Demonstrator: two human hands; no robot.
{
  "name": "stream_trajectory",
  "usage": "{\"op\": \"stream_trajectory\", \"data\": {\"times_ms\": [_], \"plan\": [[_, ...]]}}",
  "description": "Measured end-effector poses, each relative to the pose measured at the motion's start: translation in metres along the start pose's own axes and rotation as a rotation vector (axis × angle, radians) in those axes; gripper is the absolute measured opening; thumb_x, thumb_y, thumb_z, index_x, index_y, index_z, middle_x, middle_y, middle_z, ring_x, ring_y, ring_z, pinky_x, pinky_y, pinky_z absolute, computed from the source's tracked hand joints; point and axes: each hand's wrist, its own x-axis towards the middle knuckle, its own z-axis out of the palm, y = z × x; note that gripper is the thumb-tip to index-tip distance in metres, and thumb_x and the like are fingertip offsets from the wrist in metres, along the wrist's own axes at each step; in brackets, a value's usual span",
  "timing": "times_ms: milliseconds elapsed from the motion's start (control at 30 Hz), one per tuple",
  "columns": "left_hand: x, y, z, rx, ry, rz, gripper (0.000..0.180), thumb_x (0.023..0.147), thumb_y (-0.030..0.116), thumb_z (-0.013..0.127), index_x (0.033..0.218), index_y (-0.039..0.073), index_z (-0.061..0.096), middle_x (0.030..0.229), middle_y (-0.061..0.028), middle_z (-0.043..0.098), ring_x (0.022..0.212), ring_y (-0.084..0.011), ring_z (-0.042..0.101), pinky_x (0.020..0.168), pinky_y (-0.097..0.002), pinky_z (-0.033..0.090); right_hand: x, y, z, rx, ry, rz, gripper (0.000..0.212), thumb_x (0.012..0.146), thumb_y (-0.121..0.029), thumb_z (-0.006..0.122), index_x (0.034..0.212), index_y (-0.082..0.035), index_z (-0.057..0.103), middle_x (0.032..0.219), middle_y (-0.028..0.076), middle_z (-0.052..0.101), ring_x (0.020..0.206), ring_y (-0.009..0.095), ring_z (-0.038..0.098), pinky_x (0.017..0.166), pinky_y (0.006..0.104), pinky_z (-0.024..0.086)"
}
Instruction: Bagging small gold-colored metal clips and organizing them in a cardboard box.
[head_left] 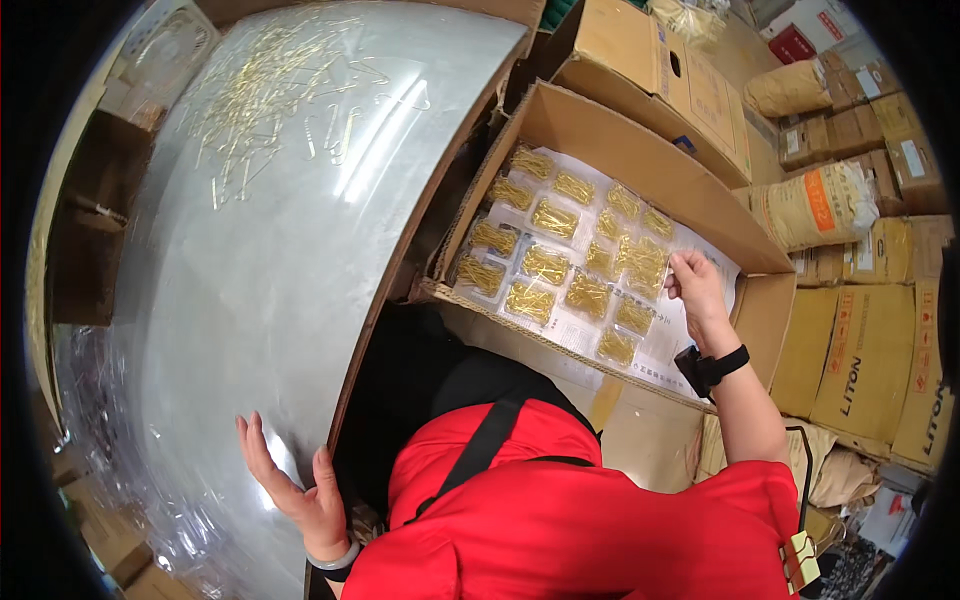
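My right hand reaches into a shallow cardboard box. Its thumb and fingers are pinched on the edge of a see-through pack of gold hooks, which lies over or against neighbouring packs. Several similar packs sit in rough rows on a printed sheet lining the box. Above the near edge of the grey metal tabletop, my left hand holds nothing, its fingers spread. Loose gold wire hooks are heaped at the tabletop's far end.
See-through plastic bags pile up along the table's left side. A larger carton stands behind the box. Stacked cartons and a tan sack fill the right. The tabletop's edge runs between my two hands.
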Motion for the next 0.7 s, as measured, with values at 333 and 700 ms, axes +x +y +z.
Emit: {"op": "stream_trajectory", "data": {"times_ms": [333,700], "plan": [[0.008,-0.001,0.017,0.084,-0.082,-0.057,0.059,0.094,0.005,0.062,0.148,0.0,0.041,0.154,-0.0181,0.042,0.147,-0.0355,0.033,0.119,-0.0461,0.023,-0.003,0.054,0.002,-0.021,-0.308,0.311,0.015,0.102,-0.016,0.057,0.1,-0.001,0.06,0.078,0.005,0.064,0.067,0.012,0.059,0.062,0.025,0.049],[0.008,-0.001,0.019,0.191,-0.124,-0.034,0.058,0.094,0.01,0.063,0.146,-0.004,0.042,0.15,-0.0218,0.044,0.143,-0.0395,0.037,0.117,-0.0477,0.027,-0.011,0.077,0.016,-0.059,-0.513,0.624,0.02,0.103,-0.018,0.058,0.098,0.002,0.063,0.09,0.012,0.068,0.076,0.018,0.068,0.068,0.0284,0.058]]}}
